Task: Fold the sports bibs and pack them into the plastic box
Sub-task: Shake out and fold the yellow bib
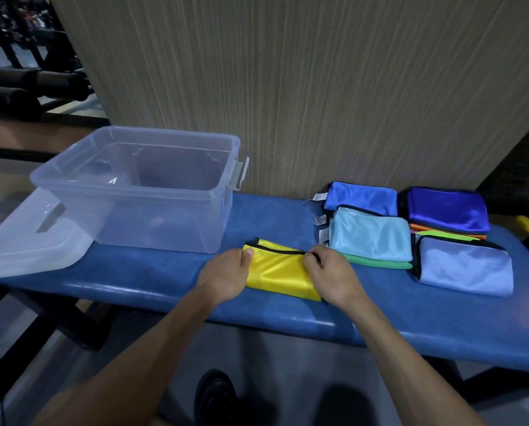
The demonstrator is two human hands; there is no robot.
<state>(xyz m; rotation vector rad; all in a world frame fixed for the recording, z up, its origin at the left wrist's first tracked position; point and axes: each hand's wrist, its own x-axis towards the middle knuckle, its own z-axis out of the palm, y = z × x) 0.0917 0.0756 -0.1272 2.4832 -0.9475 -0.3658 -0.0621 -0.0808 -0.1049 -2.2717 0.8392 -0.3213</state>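
Observation:
A folded yellow bib (280, 270) with black trim lies on the blue padded bench (152, 272), just in front of the clear plastic box (134, 192). My left hand (226, 276) grips its left end, thumb on top. Its right end is pinched by my right hand (329, 273), fingers curled over the black edge. The box stands open with nothing inside. To the right lie folded bibs: a light blue one (370, 233) on a green one (380, 263), a royal blue one (361, 198), a deep blue one (447, 209) on orange and lime ones, and a pale lilac one (466, 265).
The box's translucent lid (26, 238) lies flat at the bench's left end. A wood-grain wall panel (318, 87) rises right behind the bench. Dark gym equipment (26, 84) stands at the far left. A black shoe (215, 395) shows on the floor below the bench's front edge.

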